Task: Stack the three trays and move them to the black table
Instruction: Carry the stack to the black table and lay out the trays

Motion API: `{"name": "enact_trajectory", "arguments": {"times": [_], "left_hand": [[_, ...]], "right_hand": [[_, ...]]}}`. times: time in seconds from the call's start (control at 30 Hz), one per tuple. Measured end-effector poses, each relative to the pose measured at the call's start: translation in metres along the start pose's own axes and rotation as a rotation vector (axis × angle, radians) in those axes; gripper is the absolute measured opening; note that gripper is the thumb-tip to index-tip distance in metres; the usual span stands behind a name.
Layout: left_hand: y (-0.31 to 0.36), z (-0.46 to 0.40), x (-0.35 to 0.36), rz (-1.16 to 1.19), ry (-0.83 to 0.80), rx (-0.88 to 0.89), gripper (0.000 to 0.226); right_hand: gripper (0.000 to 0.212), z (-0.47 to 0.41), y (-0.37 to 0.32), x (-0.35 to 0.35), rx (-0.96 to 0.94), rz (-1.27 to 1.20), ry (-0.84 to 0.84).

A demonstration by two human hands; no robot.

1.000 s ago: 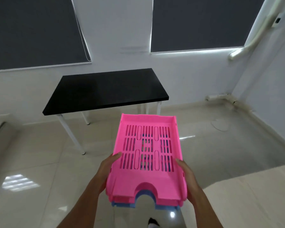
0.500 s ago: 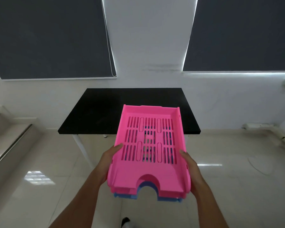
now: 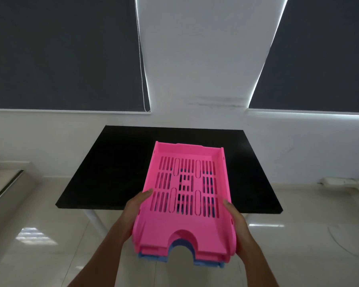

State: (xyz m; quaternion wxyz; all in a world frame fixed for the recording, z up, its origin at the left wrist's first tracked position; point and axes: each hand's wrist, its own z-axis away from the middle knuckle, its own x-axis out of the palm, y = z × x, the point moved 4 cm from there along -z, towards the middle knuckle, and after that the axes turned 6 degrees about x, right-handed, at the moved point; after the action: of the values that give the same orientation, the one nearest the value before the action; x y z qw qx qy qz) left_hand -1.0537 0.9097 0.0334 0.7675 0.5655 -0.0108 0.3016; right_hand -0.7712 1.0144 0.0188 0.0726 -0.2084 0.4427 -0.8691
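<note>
I carry a stack of trays in the air at chest height. A pink slotted tray (image 3: pixel 164 224) lies on top, a second pink rim shows under it, and a blue tray (image 3: pixel 207 263) peeks out at the bottom front edge. My left hand (image 3: pixel 134 208) grips the stack's left side, thumb on the rim. My right hand (image 3: pixel 237 222) grips its right side. The far half of the stack hangs over the near edge of the black table (image 3: pixel 112 172), which stands against the white wall.
White table legs (image 3: pixel 94 222) reach down to a glossy tiled floor. A step or ledge (image 3: pixel 6 183) runs along the left. Dark window blinds with a bead cord (image 3: pixel 142 65) hang above the table. A white box and cable (image 3: pixel 340 181) sit along the right skirting.
The view has swung left and closed in on the black table, which is now larger and centred. The stack's far end now overlaps the tabletop. Both hands keep the same grip.
</note>
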Motion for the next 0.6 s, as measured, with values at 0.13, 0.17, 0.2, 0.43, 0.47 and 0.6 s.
{"name": "enact_trajectory", "arguments": {"times": [0.13, 0.17, 0.2, 0.43, 0.47, 0.6], "left_hand": [[0.008, -0.051, -0.007, -0.004, 0.046, -0.012, 0.047], [0.01, -0.063, -0.007, -0.016, 0.059, -0.015, 0.048], [0.012, -0.076, -0.007, -0.026, 0.075, -0.014, 0.05], [0.028, -0.159, 0.003, -0.026, 0.142, -0.046, 0.064], [0.031, -0.169, 0.004, -0.024, 0.145, -0.038, 0.071], [0.038, -0.204, 0.002, 0.007, 0.172, -0.021, 0.088]], "right_hand": [[0.056, -0.051, -0.02, 0.01, 0.026, -0.001, -0.038], [0.058, -0.064, -0.026, 0.011, 0.033, -0.002, -0.042], [0.059, -0.077, -0.032, 0.012, 0.037, -0.002, -0.044], [0.044, -0.161, -0.08, 0.017, 0.141, -0.042, -0.072], [0.046, -0.17, -0.087, 0.018, 0.155, -0.043, -0.084], [0.049, -0.21, -0.111, 0.022, 0.162, -0.046, -0.101]]}}
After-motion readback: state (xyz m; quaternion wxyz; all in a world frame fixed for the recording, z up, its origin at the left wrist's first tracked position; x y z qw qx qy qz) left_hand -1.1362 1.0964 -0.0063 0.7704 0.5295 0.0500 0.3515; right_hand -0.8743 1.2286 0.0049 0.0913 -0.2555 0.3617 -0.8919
